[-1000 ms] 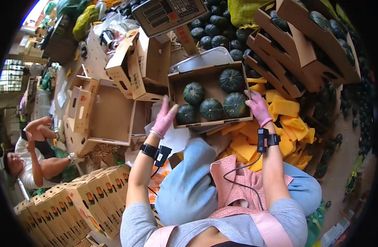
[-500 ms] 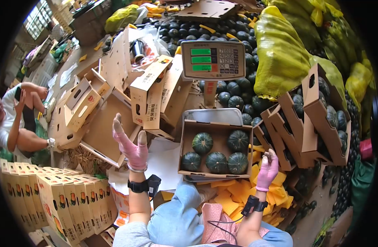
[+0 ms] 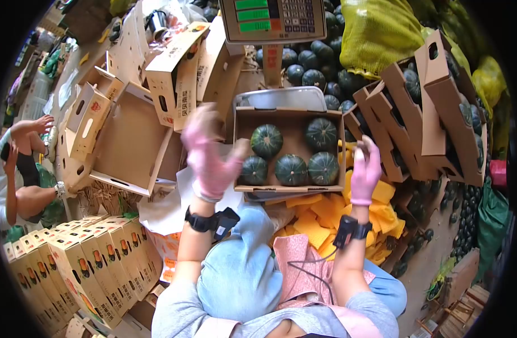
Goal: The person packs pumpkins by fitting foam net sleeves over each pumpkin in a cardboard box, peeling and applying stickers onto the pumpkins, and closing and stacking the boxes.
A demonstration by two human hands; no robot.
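The box (image 3: 295,141), of plain brown cardboard and open at the top, sits on the tray (image 3: 281,98), whose far edge shows behind it. The pink-gloved left hand (image 3: 210,160), blurred, is spread wide at the box's left edge, where I cannot tell if its thumb touches, while the right hand (image 3: 365,172), with fingers half bent, is just beside the right edge; I see nothing held in either. Five pumpkins (image 3: 290,169), dark green, squat and pale-ribbed, lie inside: three along the near edge, two toward the far edge.
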